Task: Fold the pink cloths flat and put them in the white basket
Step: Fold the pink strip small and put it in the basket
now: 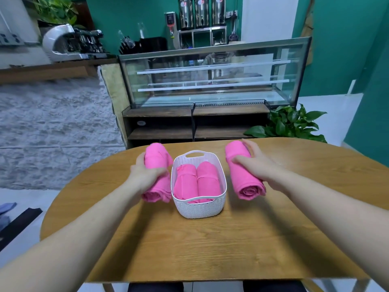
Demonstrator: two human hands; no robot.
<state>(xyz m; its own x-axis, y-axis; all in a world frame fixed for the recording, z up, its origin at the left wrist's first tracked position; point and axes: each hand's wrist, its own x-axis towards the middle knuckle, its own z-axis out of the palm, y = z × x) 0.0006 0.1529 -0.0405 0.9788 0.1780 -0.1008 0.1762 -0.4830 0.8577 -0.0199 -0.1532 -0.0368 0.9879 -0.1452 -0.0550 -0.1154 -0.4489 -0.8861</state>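
Observation:
A white woven basket (pixel 199 209) stands in the middle of the wooden table (pixel 210 245). Two rolled pink cloths (pixel 195 182) lie side by side inside it. Left of the basket, my left hand (pixel 144 170) grips a rolled pink cloth (pixel 156 157) around its middle. On the basket's right, my right hand (pixel 257 163) grips another rolled pink cloth (pixel 246 186), whose spiral end faces me. Both rolls sit at table level beside the basket.
Beyond the table stands a glass display case (pixel 210 81) on dark wooden shelves. A leafy plant (pixel 292 123) sits at the table's far right. A counter with a machine (pixel 69 42) and metal urns (pixel 201 12) lines the back.

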